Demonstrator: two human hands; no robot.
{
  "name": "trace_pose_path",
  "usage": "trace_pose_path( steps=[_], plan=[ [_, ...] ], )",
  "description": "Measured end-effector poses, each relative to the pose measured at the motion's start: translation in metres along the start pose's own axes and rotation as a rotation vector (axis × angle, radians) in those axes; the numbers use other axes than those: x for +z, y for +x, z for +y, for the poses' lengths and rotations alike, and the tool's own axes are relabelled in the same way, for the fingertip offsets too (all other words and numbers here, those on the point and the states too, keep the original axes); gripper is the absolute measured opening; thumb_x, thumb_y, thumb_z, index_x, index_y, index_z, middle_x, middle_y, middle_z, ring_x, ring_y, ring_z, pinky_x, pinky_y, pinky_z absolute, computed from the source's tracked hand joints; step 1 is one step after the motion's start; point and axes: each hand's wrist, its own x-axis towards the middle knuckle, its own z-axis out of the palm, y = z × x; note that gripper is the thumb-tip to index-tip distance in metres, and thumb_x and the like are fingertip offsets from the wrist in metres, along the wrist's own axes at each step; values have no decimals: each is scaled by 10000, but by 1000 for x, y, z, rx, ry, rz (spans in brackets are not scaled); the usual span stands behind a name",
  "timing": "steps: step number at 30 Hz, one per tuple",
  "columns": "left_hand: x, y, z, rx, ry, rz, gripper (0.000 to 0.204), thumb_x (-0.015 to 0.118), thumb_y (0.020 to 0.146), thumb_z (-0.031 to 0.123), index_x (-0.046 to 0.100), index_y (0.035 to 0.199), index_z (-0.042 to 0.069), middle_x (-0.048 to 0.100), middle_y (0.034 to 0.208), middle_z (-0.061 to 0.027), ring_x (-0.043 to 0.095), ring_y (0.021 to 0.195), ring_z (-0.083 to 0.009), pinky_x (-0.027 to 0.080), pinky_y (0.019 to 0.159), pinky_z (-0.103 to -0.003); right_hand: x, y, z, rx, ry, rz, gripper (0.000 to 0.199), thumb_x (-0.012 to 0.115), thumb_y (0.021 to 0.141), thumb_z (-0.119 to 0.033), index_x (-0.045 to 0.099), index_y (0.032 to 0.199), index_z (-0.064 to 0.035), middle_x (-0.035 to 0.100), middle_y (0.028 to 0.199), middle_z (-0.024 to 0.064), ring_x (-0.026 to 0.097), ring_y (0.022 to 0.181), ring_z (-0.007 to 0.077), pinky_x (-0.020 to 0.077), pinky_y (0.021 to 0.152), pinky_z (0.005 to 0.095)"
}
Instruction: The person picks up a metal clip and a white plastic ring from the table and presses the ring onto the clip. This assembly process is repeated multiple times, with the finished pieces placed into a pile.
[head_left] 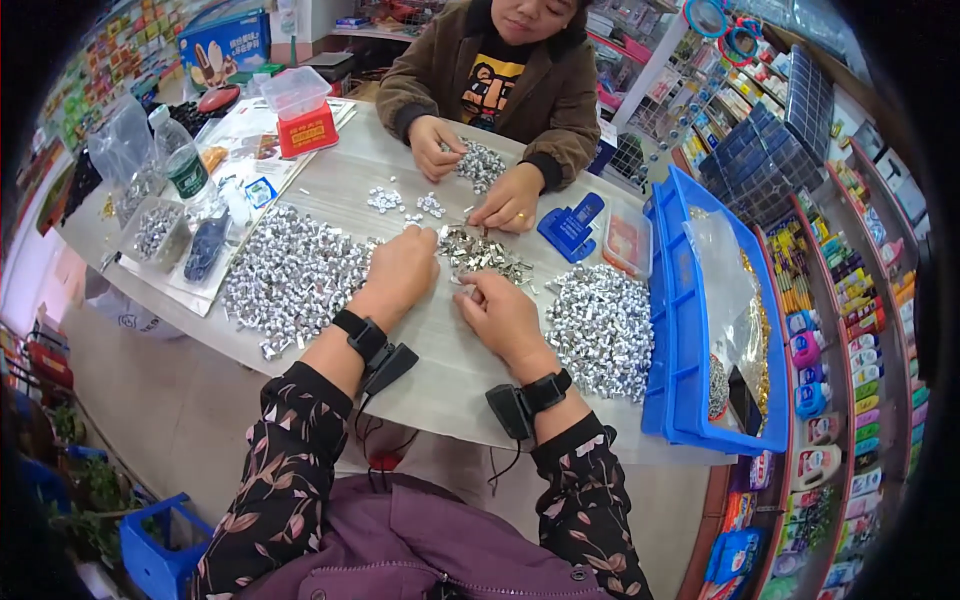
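Note:
My left hand (404, 268) is closed, its curled fingers at the left edge of a small heap of shiny metal pieces (490, 258) in the middle of the table. What it holds, if anything, is hidden. Thumb and forefinger of my right hand (505, 315) are pinched at the near side of that heap; anything between them is too small to name. Beside my left wrist spreads a big pile of small silver-and-white parts (290, 270). A similar pile of parts (602, 335) lies to the right of my right hand.
Across the table (440, 375), a person's hands (508, 197) work by another heap (480, 165). A blue crate (668, 330) borders the right side, near a blue clip-like object (572, 228) and a clear box (628, 240). A bottle (182, 155) and red tub (305, 128) stand left.

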Motion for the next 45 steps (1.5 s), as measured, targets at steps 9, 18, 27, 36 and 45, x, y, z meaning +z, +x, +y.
trace_pose_path(
  steps=[9, 18, 27, 36, 45],
  plan=[
    [-11, -25, 25, -127, -1101, -125, 154, 575, 840, 135, 543, 932, 16, 586, 808, -64, 568, 648, -142, 488, 584, -275, -10, -6, 3, 81, 51, -99, 141, 619, 774, -215, 620, 832, -87, 585, 792, 81, 591, 725, 271, 472, 624, 377],
    [1, -29, 28, -335, -1491, -427, 180, 551, 892, 199, 551, 961, 34, 569, 801, -14, 538, 638, -69, 478, 576, -206, -22, -2, 6, 288, 257, -105, 104, 616, 814, -160, 610, 838, -58, 632, 858, 85, 621, 732, 184, 484, 633, 282],
    [6, -26, 20, -469, -1588, -344, 147, 569, 884, 212, 533, 859, 71, 563, 748, 3, 539, 610, -56, 465, 535, -190, -19, -14, 1, 283, 1044, -105, 139, 624, 825, -62, 596, 953, -14, 624, 844, -1, 561, 772, 59, 449, 683, 195],
    [-3, -29, 28, -567, -1813, -478, 113, 587, 874, 181, 528, 865, 85, 576, 714, 5, 550, 559, -52, 464, 478, -161, -20, -15, 3, 307, 1014, -35, 104, 630, 829, -73, 628, 911, -10, 628, 854, 5, 555, 766, 48, 441, 679, 182],
    [1, -25, 20, -551, -1789, -471, 117, 574, 880, 164, 520, 878, 60, 575, 754, -24, 566, 613, -90, 492, 544, -200, -15, -10, 0, 130, 912, 47, 98, 622, 838, -75, 626, 911, -9, 632, 833, 1, 556, 732, 38, 435, 633, 166]
  ],
)
